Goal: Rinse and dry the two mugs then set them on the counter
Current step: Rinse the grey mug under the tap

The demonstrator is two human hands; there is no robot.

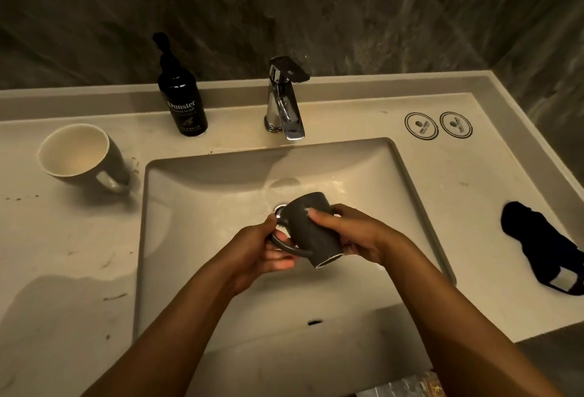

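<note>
Over sink (410, 175) | grey mug (311, 232) tipped, handle gripped by left hand (256, 251), body clasped by right hand (354, 235) | risk: wet mug slipped, chipped on basin

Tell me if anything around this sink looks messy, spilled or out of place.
Yes. Small dark specks and smears dot the counter left of the basin, near the standing mug. A dark cloth lies crumpled by the right edge. Nothing looks broken.
</note>
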